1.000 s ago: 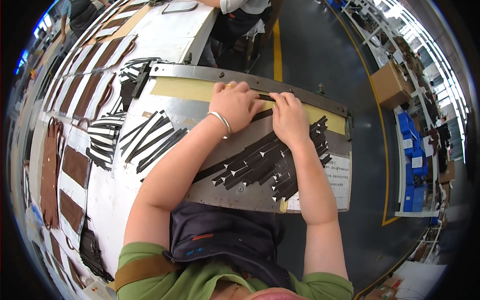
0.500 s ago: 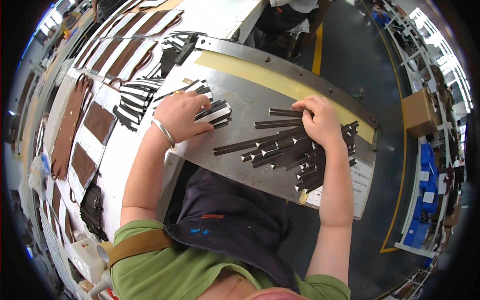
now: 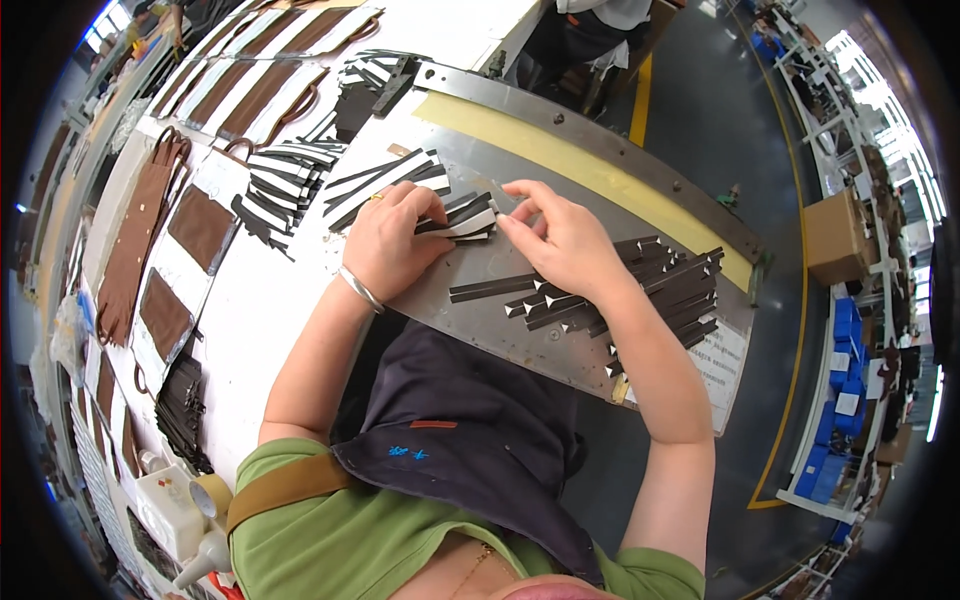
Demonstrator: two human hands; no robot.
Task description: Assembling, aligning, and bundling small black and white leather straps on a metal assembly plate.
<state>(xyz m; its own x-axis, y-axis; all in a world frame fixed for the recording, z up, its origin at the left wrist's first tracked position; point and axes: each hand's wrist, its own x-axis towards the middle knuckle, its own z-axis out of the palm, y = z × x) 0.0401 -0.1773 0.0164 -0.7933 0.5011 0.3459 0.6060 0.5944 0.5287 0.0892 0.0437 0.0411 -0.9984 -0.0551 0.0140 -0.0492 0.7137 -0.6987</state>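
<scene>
The left hand (image 3: pixel 395 240) has its thumb and fingers closed around a bundle of black and white strips (image 3: pixel 468 217), which sits toward the left edge of a metal plate (image 3: pixel 480 318), between its near and far edges; I cannot tell whether the bundle rests on the surface. The right hand (image 3: pixel 562 240) is at the bundle's right end, thumb and forefinger spread to either side of it, though I cannot tell whether that grip is pinching anything. Under and beside the right forearm, toward the plate's right edge, lies an overlapping pile of dark strips (image 3: pixel 690 275) with small white triangular ends. A printed sheet (image 3: pixel 722 350) covers the near right corner. Along the far edge run a bolted metal bar (image 3: pixel 590 135) and a yellow band (image 3: pixel 560 158). At the plate's left, the white desk (image 3: pixel 225 350) carries more striped strips (image 3: pixel 295 175), brown-and-white panels (image 3: pixel 200 225) and brown straps (image 3: pixel 140 240).
</scene>
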